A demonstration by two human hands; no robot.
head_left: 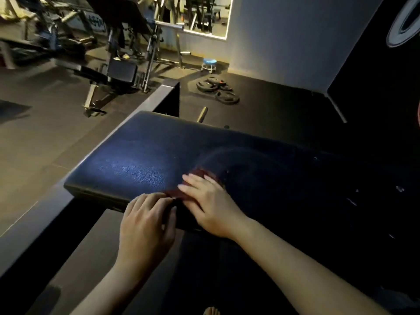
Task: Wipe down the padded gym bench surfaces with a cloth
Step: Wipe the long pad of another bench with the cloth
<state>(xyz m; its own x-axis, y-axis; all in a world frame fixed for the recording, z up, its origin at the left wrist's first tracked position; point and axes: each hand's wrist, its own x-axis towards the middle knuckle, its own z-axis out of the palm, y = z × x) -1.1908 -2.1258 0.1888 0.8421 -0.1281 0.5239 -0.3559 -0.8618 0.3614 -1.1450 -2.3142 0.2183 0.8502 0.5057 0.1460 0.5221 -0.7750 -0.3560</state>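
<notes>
A dark padded bench [141, 160] fills the middle of the head view, with a curved wet streak across its top. A dark red cloth [200, 175] lies flat on the pad near its front edge. My right hand [211, 203] presses flat on the cloth, fingers spread, covering most of it. My left hand [147, 223] rests just left of it on the bench's front edge, fingertips touching the cloth's near corner. Whether the left fingers pinch the cloth I cannot tell.
A metal frame rail [159, 94] runs from the bench's far end toward the lower left. Weight plates [218, 89] lie on the floor behind, beside a blue stool [209, 63]. Other gym machines [118, 64] stand at the back left. A mirror [200, 14] hangs on the wall.
</notes>
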